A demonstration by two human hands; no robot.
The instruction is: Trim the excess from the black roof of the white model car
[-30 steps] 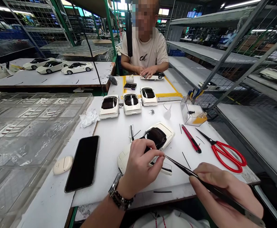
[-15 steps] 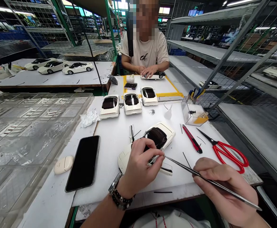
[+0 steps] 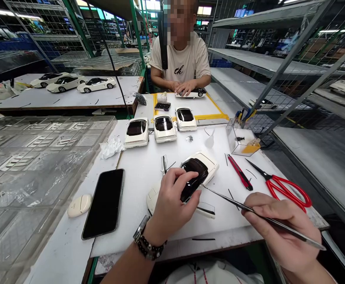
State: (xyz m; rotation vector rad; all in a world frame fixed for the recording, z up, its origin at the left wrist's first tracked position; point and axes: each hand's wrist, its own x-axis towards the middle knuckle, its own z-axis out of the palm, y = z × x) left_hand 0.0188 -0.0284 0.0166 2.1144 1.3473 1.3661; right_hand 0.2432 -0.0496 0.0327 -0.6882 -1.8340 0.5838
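A white model car (image 3: 209,159) with a dark roof stands in front of me, its two doors swung out. My left hand (image 3: 175,197) lies over its near side, fingers apart, with the index finger on the roof and the thumb beside the door opening. Part of the car's body is hidden under this hand. In my right hand (image 3: 281,225) is a pair of metal tweezers (image 3: 224,198), closed between thumb and fingers. Their tip meets the car's side near the rear of the open door (image 3: 206,211). Whether the tip holds anything is too small to tell.
Right of the car lie a red utility knife (image 3: 240,172) and red-handled scissors (image 3: 289,189), near a clear tool box (image 3: 239,138). Leftward are a phone (image 3: 103,203), a cream case (image 3: 79,205) and a plastic tray (image 3: 42,157). Several model cars (image 3: 165,129) stand ahead; a co-worker (image 3: 181,59) handles another.
My left thumb and index finger have come apart from their pinch at the tweezers' tip, and the index finger has moved onto the roof. The tweezers' tip has shifted slightly up toward the car's side.
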